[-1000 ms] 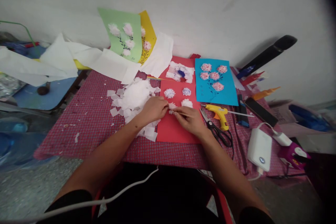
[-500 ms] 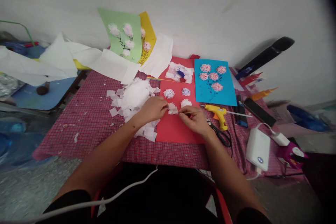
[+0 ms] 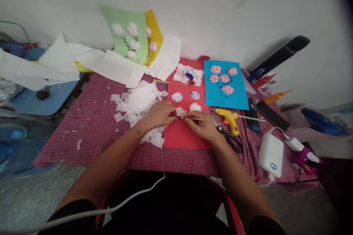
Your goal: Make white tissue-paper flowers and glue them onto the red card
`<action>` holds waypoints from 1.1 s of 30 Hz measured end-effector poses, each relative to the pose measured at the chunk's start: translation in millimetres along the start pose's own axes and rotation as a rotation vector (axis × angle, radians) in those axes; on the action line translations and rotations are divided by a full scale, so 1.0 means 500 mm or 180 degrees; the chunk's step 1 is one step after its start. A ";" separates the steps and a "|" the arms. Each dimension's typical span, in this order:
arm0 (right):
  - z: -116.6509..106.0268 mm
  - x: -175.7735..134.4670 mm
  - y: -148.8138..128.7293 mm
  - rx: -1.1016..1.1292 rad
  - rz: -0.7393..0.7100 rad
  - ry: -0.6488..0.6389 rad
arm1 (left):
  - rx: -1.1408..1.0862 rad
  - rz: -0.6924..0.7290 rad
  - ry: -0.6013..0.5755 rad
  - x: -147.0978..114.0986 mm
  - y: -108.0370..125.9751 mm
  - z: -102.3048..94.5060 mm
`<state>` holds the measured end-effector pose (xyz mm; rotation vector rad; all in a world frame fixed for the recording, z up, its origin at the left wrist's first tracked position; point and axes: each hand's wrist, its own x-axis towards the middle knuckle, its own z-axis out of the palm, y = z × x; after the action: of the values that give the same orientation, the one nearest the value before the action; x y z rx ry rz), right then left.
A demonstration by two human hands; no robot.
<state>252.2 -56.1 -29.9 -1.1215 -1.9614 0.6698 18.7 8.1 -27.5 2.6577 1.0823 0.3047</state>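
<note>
On a red card [image 3: 183,136] sit several small tufted paper flowers, two of them purple-tinged, the near ones white. My right hand [image 3: 202,125] pinches a thin stick [image 3: 194,118], its tip by the near left white paper flower [image 3: 180,112]. At that flower's left side is my left hand [image 3: 160,114], thumb and fingers slightly apart, with nothing visible between them. Under and beside my left wrist lies a heap of white tissue paper squares [image 3: 142,97]. Behind the flowers, stained tissue with blue and red patches [image 3: 189,76] rests on another red sheet.
A blue card with pink flowers [image 3: 226,97] lies right of the red card. Nearby are a yellow glue gun [image 3: 231,119], black scissors [image 3: 230,139] and a white power bank [image 3: 271,154]. Green [image 3: 128,36] and yellow flower cards lean on the wall behind white paper sheets [image 3: 121,68].
My left thumb and fingers have parted a little at the white flower. My right hand has shifted slightly left with the stick. The whole view has moved a little.
</note>
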 end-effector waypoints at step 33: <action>0.035 -0.003 0.032 -0.1316 0.0190 0.0405 | 0.0016 -0.0073 0.0304 0.006 0.008 0.040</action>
<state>246.1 -50.9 -52.0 -1.4351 -2.0133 0.2158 29.2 4.6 -45.2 2.6573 1.1421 0.4291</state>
